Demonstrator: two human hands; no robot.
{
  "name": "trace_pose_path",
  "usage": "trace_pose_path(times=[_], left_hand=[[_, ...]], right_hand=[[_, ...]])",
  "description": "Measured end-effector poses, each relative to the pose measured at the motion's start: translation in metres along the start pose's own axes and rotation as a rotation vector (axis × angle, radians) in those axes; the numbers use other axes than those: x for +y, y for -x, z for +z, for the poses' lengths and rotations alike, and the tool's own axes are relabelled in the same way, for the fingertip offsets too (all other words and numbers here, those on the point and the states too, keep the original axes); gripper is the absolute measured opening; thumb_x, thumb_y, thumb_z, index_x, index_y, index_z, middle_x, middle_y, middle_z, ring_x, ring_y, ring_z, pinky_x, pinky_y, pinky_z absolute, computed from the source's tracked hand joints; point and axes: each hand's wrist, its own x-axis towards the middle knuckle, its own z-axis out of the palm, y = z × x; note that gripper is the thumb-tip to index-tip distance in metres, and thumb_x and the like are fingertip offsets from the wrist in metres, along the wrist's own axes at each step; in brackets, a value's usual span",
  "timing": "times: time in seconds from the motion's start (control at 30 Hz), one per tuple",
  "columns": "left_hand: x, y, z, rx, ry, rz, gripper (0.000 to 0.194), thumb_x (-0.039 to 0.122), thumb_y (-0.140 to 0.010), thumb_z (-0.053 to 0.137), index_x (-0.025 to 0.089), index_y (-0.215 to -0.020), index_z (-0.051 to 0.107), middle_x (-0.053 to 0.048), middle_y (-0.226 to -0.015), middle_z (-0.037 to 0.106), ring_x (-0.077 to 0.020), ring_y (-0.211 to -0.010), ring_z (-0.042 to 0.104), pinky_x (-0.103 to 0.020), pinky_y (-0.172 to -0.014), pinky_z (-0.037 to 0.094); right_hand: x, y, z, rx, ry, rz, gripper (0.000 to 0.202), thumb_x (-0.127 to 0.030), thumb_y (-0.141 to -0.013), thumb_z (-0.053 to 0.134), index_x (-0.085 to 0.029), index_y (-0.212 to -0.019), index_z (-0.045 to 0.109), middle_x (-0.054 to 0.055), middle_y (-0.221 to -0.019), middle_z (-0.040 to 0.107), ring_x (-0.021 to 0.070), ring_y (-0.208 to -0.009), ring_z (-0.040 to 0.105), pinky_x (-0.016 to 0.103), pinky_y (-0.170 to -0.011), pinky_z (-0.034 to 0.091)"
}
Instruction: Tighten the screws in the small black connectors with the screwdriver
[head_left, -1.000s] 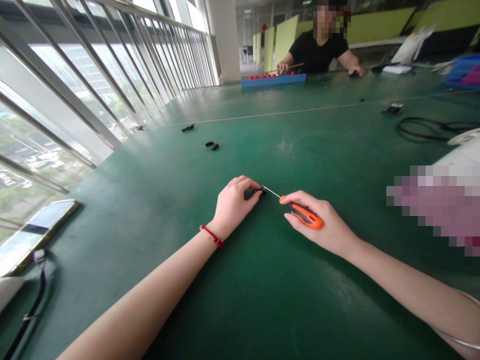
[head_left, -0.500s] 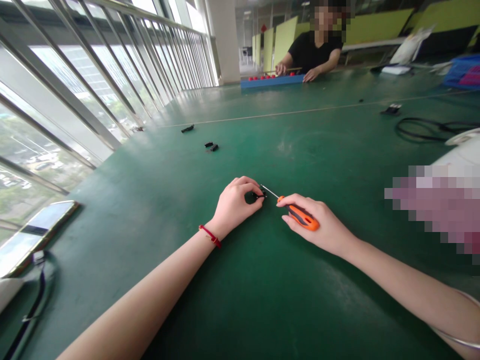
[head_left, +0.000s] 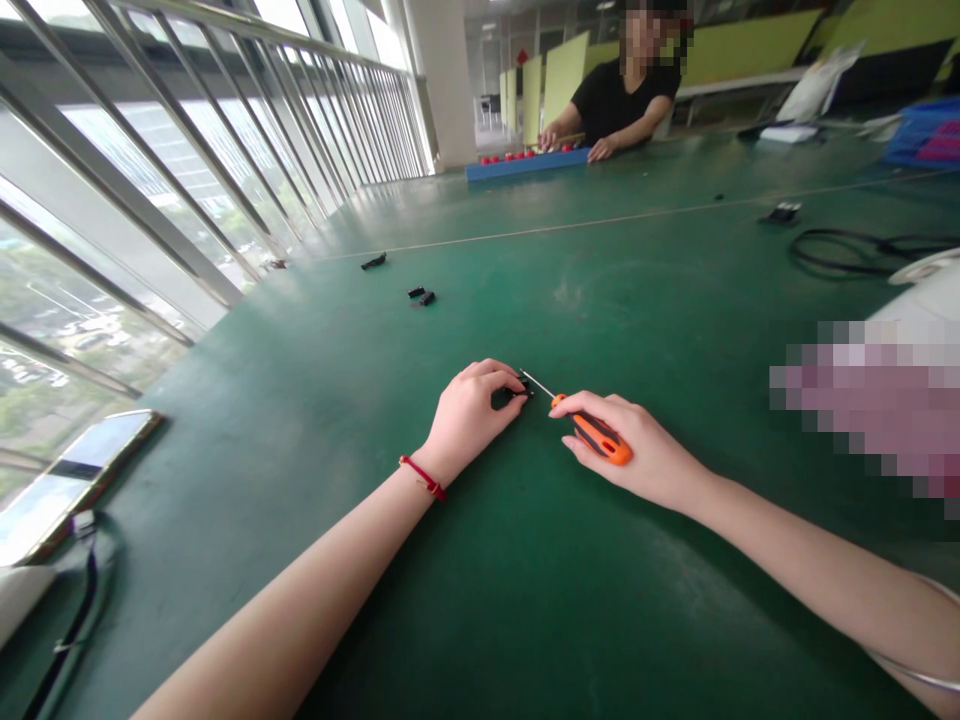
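Observation:
Between the thumb and fingertips of my left hand (head_left: 472, 415) is a small black part (head_left: 520, 387), held down at the green tabletop (head_left: 465, 590). Its kind is too small to make out, and my fingers cover some of it. My right hand (head_left: 637, 445) is closed around the orange and dark grey handle of a screwdriver (head_left: 604, 438). The thin metal shaft points up and left, its tip right by the black part. Whether tip and part touch, I cannot tell.
Small black pieces (head_left: 421, 296) and another black piece (head_left: 373, 261) lie farther off. A phone (head_left: 82, 470) and a cable (head_left: 79, 610) are at the left, a coiled black cable (head_left: 840, 255) at the right. Across the table a person (head_left: 626, 100) handles a blue tray (head_left: 525, 167) with red pieces.
The screwdriver handle and my right hand have shifted slightly left. My left hand keeps its pinch on the black part. Across the table, the blue tray and the person's hands appear slightly farther left.

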Motion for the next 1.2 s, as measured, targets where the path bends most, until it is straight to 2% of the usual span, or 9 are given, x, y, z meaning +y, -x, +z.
trace_pose_path(times=[0.17, 0.3, 0.43, 0.6, 0.73, 0.9, 1.0, 1.1, 1.2], left_hand=[[0.002, 0.002, -0.006, 0.031, 0.016, -0.037, 0.009, 0.021, -0.079, 0.059, 0.019, -0.082, 0.067, -0.004, -0.097, 0.066, -0.0171, -0.090, 0.062, -0.032, -0.084, 0.050], [-0.003, 0.011, -0.029, 0.096, -0.044, -0.083, 0.009, 0.022, -0.079, 0.058, 0.020, -0.080, 0.067, -0.004, -0.097, 0.067, -0.0173, -0.088, 0.063, -0.032, -0.084, 0.050], [-0.029, 0.041, -0.075, 0.155, -0.174, -0.198, 0.012, 0.030, -0.077, 0.059, 0.022, -0.080, 0.067, -0.003, -0.097, 0.067, -0.0188, -0.088, 0.063, -0.034, -0.087, 0.049], [-0.070, 0.100, -0.144, 0.295, -0.374, -0.544, 0.015, 0.041, -0.073, 0.062, 0.027, -0.079, 0.066, 0.006, -0.095, 0.067, -0.0205, -0.082, 0.061, -0.038, -0.081, 0.051], [-0.089, 0.134, -0.179, 0.425, -0.413, -0.764, 0.012, 0.048, -0.072, 0.059, 0.036, -0.073, 0.062, 0.017, -0.081, 0.065, -0.0204, -0.082, 0.060, -0.037, -0.078, 0.049], [-0.093, 0.139, -0.189, 0.377, -0.369, -0.927, 0.015, 0.050, -0.070, 0.061, 0.036, -0.065, 0.061, 0.015, -0.053, 0.058, -0.0216, -0.078, 0.059, -0.036, -0.073, 0.045], [-0.097, 0.139, -0.191, 0.402, -0.327, -0.928, 0.015, 0.049, -0.067, 0.064, 0.034, -0.067, 0.063, 0.016, -0.062, 0.064, -0.0219, -0.087, 0.060, -0.035, -0.079, 0.045], [-0.107, 0.143, -0.196, 0.490, -0.302, -0.906, 0.016, 0.046, -0.069, 0.065, 0.032, -0.074, 0.067, 0.014, -0.081, 0.069, -0.0214, -0.098, 0.059, -0.032, -0.084, 0.043], [-0.116, 0.146, -0.201, 0.500, -0.319, -1.029, 0.023, 0.039, -0.067, 0.068, 0.026, -0.086, 0.070, 0.007, -0.078, 0.069, -0.0193, -0.087, 0.060, -0.026, -0.072, 0.043]], right_hand=[[0.001, 0.000, 0.000, -0.030, 0.002, -0.003, 0.023, -0.024, -0.080, 0.055, -0.024, -0.103, 0.057, 0.000, -0.078, 0.063, 0.0155, -0.071, 0.056, 0.028, -0.067, 0.045], [0.002, 0.000, 0.001, -0.025, 0.010, -0.025, 0.022, -0.024, -0.080, 0.055, -0.024, -0.102, 0.057, 0.000, -0.078, 0.063, 0.0151, -0.071, 0.056, 0.028, -0.067, 0.046], [0.001, 0.000, 0.002, -0.002, 0.018, -0.041, 0.021, -0.024, -0.080, 0.056, -0.023, -0.101, 0.058, 0.000, -0.076, 0.063, 0.0146, -0.068, 0.056, 0.028, -0.065, 0.046], [0.000, -0.001, 0.002, -0.004, 0.024, -0.051, 0.022, -0.023, -0.080, 0.056, -0.024, -0.101, 0.057, 0.001, -0.084, 0.065, 0.0152, -0.072, 0.059, 0.029, -0.068, 0.047], [-0.001, -0.001, 0.001, -0.022, 0.028, -0.034, 0.021, -0.024, -0.081, 0.055, -0.023, -0.102, 0.058, 0.002, -0.085, 0.066, 0.0157, -0.072, 0.059, 0.030, -0.070, 0.047], [0.000, 0.000, 0.001, -0.037, 0.036, -0.020, 0.021, -0.024, -0.080, 0.056, -0.023, -0.101, 0.058, 0.001, -0.080, 0.065, 0.0159, -0.071, 0.058, 0.029, -0.068, 0.047], [0.001, 0.000, 0.001, -0.044, 0.023, -0.016, 0.022, -0.023, -0.080, 0.056, -0.023, -0.103, 0.058, 0.002, -0.086, 0.066, 0.0167, -0.075, 0.059, 0.030, -0.071, 0.048], [0.001, 0.000, 0.001, -0.054, 0.019, -0.007, 0.024, -0.023, -0.080, 0.055, -0.023, -0.104, 0.058, 0.003, -0.087, 0.066, 0.0174, -0.077, 0.059, 0.031, -0.071, 0.048], [0.000, 0.000, 0.000, -0.062, 0.021, 0.001, 0.023, -0.024, -0.080, 0.055, -0.023, -0.103, 0.059, 0.003, -0.084, 0.066, 0.0168, -0.074, 0.058, 0.029, -0.069, 0.047]])
